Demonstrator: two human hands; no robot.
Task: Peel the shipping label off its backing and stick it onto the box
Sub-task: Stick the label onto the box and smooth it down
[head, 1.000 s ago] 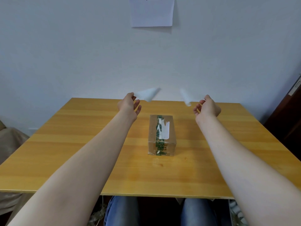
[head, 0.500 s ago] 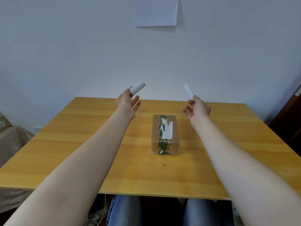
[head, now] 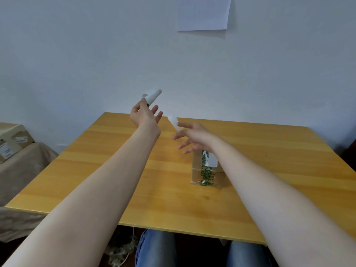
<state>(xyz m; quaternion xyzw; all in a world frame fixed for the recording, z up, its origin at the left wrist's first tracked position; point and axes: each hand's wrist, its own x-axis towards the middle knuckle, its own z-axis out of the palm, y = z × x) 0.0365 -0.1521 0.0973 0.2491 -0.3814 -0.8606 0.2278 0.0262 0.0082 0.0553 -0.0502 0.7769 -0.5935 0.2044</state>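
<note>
A single wide-angle view from the person's head looks forward and down across the tabletop [head: 115, 170] toward the pale wall [head: 96, 54] behind it. It sits close: the knees [head: 156, 247] show under the near edge, and both forearms enter from the bottom corners. The left hand [head: 143, 117], pinching a rolled white slip [head: 153, 96], and the right hand [head: 194, 137], pinching a smaller white slip [head: 172, 120], lie near mid-frame. The tabletop lies skewed in the frame, with the box [head: 215, 179] right of centre.
</note>
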